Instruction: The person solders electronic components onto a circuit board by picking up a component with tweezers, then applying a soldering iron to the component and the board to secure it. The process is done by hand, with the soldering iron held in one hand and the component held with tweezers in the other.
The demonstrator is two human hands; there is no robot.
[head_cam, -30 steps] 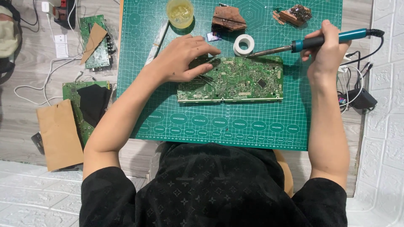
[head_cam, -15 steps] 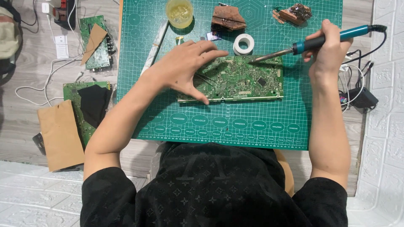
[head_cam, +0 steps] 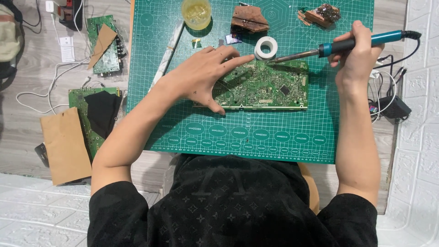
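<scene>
Head view, one circuit board [head_cam: 270, 87], one soldering iron [head_cam: 338, 45]

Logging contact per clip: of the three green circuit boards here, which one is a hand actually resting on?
The circuit board on the green cutting mat, under the left hand. The other two lie untouched off the mat, partly covered.

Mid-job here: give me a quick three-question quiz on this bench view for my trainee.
1. Which hand holds the soldering iron?
2. True or false: the left hand rests flat on the circuit board.
3. What lies closest to the iron's tip: A) the white tape roll, B) the yellow cup, C) the brown cardboard piece?

Key:
1. The right hand, gripping the blue handle.
2. True; its fingers spread over the board's left part on the green cutting mat.
3. A.
</scene>
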